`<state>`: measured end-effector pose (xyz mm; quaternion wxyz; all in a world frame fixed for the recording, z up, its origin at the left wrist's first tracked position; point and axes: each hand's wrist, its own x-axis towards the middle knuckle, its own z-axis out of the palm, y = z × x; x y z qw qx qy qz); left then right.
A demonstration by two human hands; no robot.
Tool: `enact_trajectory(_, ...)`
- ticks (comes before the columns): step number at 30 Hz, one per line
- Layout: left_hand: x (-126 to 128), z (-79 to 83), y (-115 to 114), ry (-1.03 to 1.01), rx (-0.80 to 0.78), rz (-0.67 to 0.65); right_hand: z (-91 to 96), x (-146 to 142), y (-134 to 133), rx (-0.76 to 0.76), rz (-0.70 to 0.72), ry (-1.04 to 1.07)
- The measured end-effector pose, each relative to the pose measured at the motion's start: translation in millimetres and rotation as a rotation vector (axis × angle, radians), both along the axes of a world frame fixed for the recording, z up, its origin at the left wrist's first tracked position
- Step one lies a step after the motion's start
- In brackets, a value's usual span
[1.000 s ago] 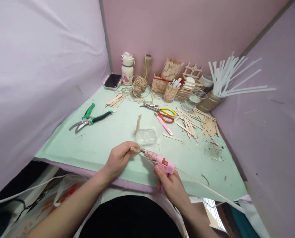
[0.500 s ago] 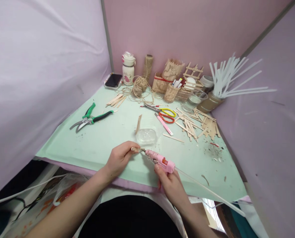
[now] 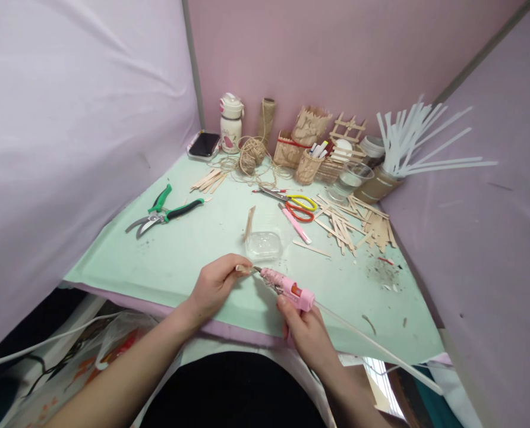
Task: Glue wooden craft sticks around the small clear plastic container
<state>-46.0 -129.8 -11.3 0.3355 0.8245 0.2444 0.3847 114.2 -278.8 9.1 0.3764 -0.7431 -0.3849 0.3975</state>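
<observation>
Near the front of the table, my left hand is closed in a pinch around a small pale piece of craft stick. My right hand grips a pink hot glue gun by its handle. Its metal nozzle points left and meets, or nearly meets, the piece at my left fingertips. A long white glue stick trails out of the gun's back end toward the lower right. Just beyond my hands lies a clear plastic tray, with a wooden stick standing tilted at its left side.
Green-handled pruning shears lie at left. Scissors and a pink cutter lie past the tray. Loose craft sticks spread at right, near a cup of water. Twine and a bottle stand behind.
</observation>
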Motion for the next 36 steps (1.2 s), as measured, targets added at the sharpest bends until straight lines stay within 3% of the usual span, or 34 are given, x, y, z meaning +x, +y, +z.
enact_trajectory(14, -0.4, 0.2, -0.4, -0.006, 0.016, -0.009, 5.2, -1.8, 0.8, 0.027, -0.03, -0.033)
enact_trajectory(32, -0.2, -2.2, -0.3, -0.017, -0.003, 0.0, 8.8, -0.6, -0.1, 0.058, 0.072, -0.012)
enact_trajectory(36, -0.5, -1.6, 0.0, -0.016, -0.002, 0.0, 8.7, 0.4, 1.1, 0.043, 0.029, -0.041)
